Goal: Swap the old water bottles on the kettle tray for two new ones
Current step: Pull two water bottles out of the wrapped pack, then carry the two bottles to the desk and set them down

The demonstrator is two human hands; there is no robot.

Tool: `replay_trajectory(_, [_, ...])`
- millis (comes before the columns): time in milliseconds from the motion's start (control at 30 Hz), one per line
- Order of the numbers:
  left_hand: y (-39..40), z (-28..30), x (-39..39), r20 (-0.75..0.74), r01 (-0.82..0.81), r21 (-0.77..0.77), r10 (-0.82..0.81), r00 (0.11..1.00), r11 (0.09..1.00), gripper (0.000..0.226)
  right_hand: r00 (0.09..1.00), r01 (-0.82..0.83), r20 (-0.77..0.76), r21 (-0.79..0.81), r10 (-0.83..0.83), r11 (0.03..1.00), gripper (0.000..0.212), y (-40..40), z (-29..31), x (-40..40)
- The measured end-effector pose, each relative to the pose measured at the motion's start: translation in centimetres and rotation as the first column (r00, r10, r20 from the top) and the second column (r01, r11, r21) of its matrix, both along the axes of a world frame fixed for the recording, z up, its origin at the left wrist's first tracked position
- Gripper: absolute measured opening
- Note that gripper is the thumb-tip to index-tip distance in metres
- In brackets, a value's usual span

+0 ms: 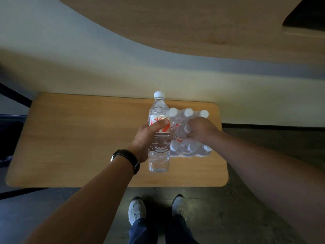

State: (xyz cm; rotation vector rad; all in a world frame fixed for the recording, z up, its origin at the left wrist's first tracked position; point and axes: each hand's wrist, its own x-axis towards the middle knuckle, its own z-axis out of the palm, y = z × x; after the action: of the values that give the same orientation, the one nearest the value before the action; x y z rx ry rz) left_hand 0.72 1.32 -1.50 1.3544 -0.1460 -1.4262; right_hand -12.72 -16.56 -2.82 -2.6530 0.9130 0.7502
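Observation:
My left hand [146,138] grips a clear water bottle [159,152] with a white cap and a red-and-white label, held above the low wooden table [79,138]. Just right of it sits a shrink-wrapped pack of water bottles [189,148] with white caps. My right hand [200,129] is down in the middle of the pack, its fingers closed around the cap of one bottle there. No kettle tray is in view.
The table stands against a pale wall [123,71], with a wooden surface [193,23] curving overhead. My feet in white shoes [137,211] stand on the dark floor in front of the table. A dark object [10,138] lies at the left edge.

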Motion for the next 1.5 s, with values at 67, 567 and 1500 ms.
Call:
replay_trajectory(67, [0.0,-0.1,0.0,0.005,-0.006,0.007,0.006,1.0,1.0,0.066,0.996,0.003,0.089,0.009,-0.003,1.0,0.025,0.0,0.0,-0.6])
replay_trajectory(567, [-0.2,2.1,1.4,0.032,-0.044,0.046,0.042,0.999,0.998,0.066,0.147,0.145,0.734,0.647,-0.663,0.748,0.01,-1.0,8.1,-1.6])
replay_trajectory(1500, [24.3,17.6,-1.6,-0.127,-0.568,-0.178,0.554,0.823,0.803,0.049,0.743,-0.074,-0.031,0.989,-0.669,-0.127,0.027,19.3,20.6,13.6])
